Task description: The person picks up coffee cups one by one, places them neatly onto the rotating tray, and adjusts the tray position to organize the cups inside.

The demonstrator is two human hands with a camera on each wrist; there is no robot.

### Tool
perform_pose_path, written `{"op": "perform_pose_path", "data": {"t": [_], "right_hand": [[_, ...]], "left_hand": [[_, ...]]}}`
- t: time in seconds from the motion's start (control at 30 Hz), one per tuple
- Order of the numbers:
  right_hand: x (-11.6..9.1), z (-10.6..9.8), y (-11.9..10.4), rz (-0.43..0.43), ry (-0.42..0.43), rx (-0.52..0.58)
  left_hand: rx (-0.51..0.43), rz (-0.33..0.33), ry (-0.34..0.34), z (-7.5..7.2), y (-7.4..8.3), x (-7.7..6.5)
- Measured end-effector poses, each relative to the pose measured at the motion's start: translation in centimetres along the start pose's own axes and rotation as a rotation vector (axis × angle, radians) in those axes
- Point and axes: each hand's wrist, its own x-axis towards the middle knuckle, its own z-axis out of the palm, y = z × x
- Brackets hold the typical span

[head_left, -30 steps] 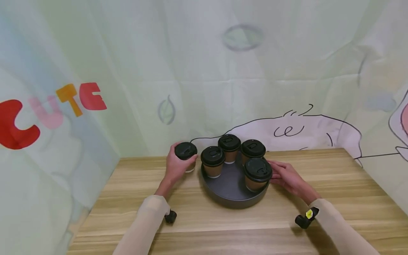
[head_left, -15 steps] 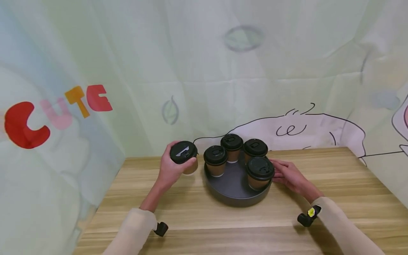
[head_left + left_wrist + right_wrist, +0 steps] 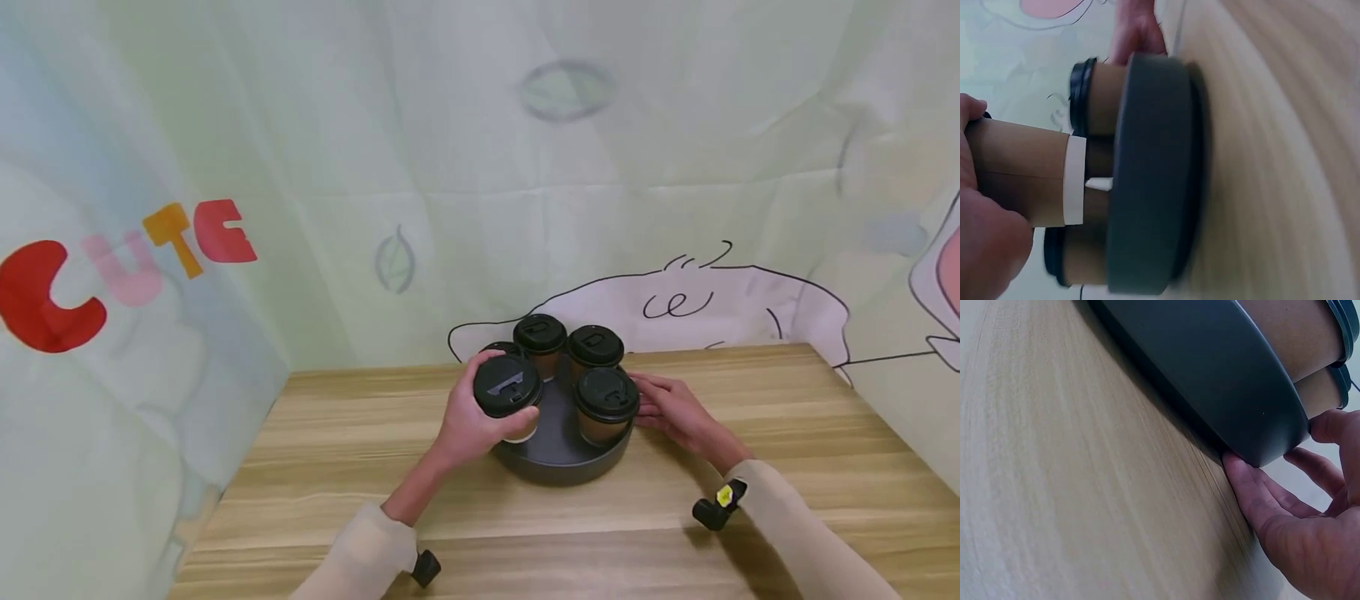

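Note:
My left hand (image 3: 468,425) grips a brown paper coffee cup (image 3: 1022,169) with a black lid, thumb and fingers around its side. That cup is over the left part of a round dark grey tray (image 3: 562,473), its white base just above the rim in the left wrist view. Several similar lidded cups stand upright in the tray, among them a front right cup (image 3: 606,404); the held one partly hides the left cup (image 3: 501,346). At the tray's right side, my right hand (image 3: 678,417) touches the outer wall with fairly straight fingers (image 3: 1250,494).
The tray sits on a wood-grain table (image 3: 360,475). Behind the table hangs a printed curtain (image 3: 480,183) close to its back edge. Small black cameras are worn at both wrists, including the right wrist camera (image 3: 708,512).
My left hand has lifted the cup from the table left of the tray and carried it right, over the tray. The right hand has stayed at the tray's side.

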Motion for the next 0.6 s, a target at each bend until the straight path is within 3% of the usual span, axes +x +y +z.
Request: {"op": "perform_pose_path", "data": {"t": [0.17,0.3,0.6], "right_hand": [[0.2,0.0,0.2,0.004,0.005,0.0],[0.2,0.1,0.1,-0.011,-0.005,0.024],[0.1,0.1,-0.1,0.007,0.015,0.007]], "left_hand": [[-0.009,-0.068,-0.065,2.0,-0.5,-0.5],[0.03,-0.091,-0.076,3.2,-1.3,-0.6],[0.131,-0.122,-0.08,4.4,-2.5,-1.0]]}}
